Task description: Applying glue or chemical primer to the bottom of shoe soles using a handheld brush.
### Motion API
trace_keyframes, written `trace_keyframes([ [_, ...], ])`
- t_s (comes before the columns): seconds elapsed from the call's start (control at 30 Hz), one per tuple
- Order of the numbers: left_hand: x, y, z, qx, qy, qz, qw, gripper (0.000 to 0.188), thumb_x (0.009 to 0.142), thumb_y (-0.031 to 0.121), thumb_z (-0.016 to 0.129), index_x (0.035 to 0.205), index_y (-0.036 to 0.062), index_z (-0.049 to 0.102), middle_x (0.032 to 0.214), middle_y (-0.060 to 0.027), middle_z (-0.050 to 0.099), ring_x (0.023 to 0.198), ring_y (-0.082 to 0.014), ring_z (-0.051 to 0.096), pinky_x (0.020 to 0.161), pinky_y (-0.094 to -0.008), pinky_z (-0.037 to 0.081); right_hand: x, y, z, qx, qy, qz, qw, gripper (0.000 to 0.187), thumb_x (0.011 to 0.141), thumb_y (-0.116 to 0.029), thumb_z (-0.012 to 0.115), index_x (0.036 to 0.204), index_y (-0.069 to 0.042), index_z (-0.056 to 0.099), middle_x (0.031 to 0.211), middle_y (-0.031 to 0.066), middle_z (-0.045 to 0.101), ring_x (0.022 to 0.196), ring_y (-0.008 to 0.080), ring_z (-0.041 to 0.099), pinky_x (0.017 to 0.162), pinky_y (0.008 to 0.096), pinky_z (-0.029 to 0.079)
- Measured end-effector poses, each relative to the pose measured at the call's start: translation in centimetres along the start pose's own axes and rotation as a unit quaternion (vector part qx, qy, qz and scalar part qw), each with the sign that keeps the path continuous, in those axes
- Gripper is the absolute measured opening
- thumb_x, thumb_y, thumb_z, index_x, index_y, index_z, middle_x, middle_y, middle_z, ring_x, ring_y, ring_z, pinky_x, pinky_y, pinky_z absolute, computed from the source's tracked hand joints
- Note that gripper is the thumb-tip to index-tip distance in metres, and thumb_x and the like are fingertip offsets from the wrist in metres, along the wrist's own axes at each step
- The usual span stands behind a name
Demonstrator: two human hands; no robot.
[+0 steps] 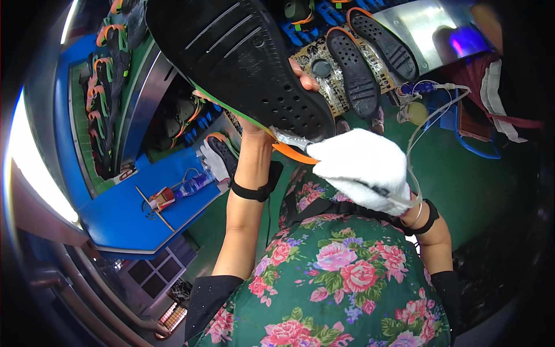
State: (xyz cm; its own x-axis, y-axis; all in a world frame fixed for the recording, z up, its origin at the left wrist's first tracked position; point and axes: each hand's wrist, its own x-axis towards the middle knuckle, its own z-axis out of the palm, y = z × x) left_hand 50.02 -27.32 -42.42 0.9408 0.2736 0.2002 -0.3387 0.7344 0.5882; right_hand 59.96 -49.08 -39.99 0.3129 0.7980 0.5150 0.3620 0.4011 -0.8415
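A large black shoe sole (243, 66) with round holes and raised bars fills the upper middle. Along its edge run green and orange bands. My left hand (254, 126) grips it from beneath, fingertips curling round its right edge. In a white glove, my right hand (364, 170) is closed on a slim brush (292, 139) with a pale tip. That tip touches the sole's lower rim, just above the orange band. A thin clear hose (411, 144) runs from beside the glove toward the upper right; its join with the brush is hidden.
Two more black soles (354, 72) lie on a patterned board (306, 55) ahead. On the left, a blue table (127, 217) carries a plastic bottle (196, 183), a stick and another sole (222, 151). Racked shoes (99, 104) stand behind it. A blue-rimmed bin (471, 147) sits at right.
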Motion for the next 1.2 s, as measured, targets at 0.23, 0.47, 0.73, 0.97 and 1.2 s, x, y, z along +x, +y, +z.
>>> trace_keyframes([
  [0.23, 0.4, 0.0, -0.7, 0.032, 0.001, 0.028, 0.999, 0.071, 0.097, 0.061, 0.058, 0.120, -0.0060, 0.059, 0.106, -0.0211, 0.067, 0.106, -0.0372, 0.066, 0.101, -0.0474, 0.051, 0.0, -0.3, -0.3, -0.018, -0.001, -0.004, 1.000, 0.029, 0.079, 0.000, 0.082, 0.107, -0.007, 0.080, 0.107, 0.0112, 0.078, 0.091, 0.0264, 0.075, 0.079, 0.0351, 0.059],
  [0.47, 1.0, 0.3, -1.4, 0.071, -0.023, 0.057, 0.996, 0.091, 0.093, 0.077, 0.050, 0.121, -0.0088, 0.061, 0.104, -0.0198, 0.066, 0.101, -0.0345, 0.068, 0.096, -0.0493, 0.054, 0.3, -0.6, -0.5, -0.032, -0.018, 0.012, 0.999, 0.030, 0.080, -0.001, 0.081, 0.108, -0.007, 0.079, 0.108, 0.0112, 0.078, 0.090, 0.0273, 0.074, 0.078, 0.0357, 0.060],
  [0.73, 1.5, 0.5, -1.5, 0.056, -0.018, 0.058, 0.997, 0.095, 0.091, 0.081, 0.048, 0.120, -0.0084, 0.062, 0.102, -0.0202, 0.066, 0.101, -0.0346, 0.068, 0.096, -0.0491, 0.053, 0.4, -0.5, -0.8, -0.022, -0.025, 0.010, 0.999, 0.031, 0.080, -0.001, 0.081, 0.110, -0.009, 0.079, 0.110, 0.0094, 0.078, 0.094, 0.0265, 0.074, 0.080, 0.0359, 0.060],
  [0.97, 1.4, 0.7, -1.8, 0.034, 0.002, 0.030, 0.999, 0.099, 0.087, 0.085, 0.049, 0.121, -0.0068, 0.060, 0.101, -0.0212, 0.067, 0.104, -0.0347, 0.067, 0.097, -0.0476, 0.053, 0.0, -0.4, 0.1, -0.062, -0.037, -0.050, 0.996, 0.030, 0.081, -0.004, 0.080, 0.111, -0.010, 0.079, 0.112, 0.0088, 0.078, 0.097, 0.0274, 0.074, 0.083, 0.0365, 0.060],
  [1.2, 1.1, 0.2, -1.9, 0.020, 0.001, 0.021, 1.000, 0.116, 0.072, 0.097, 0.048, 0.126, -0.0054, 0.057, 0.110, -0.0211, 0.067, 0.108, -0.0365, 0.065, 0.098, -0.0479, 0.053, 0.6, -0.9, 1.1, -0.065, -0.049, -0.064, 0.995, 0.027, 0.085, -0.007, 0.080, 0.111, -0.010, 0.079, 0.114, 0.0088, 0.077, 0.100, 0.0277, 0.074, 0.081, 0.0369, 0.061],
])
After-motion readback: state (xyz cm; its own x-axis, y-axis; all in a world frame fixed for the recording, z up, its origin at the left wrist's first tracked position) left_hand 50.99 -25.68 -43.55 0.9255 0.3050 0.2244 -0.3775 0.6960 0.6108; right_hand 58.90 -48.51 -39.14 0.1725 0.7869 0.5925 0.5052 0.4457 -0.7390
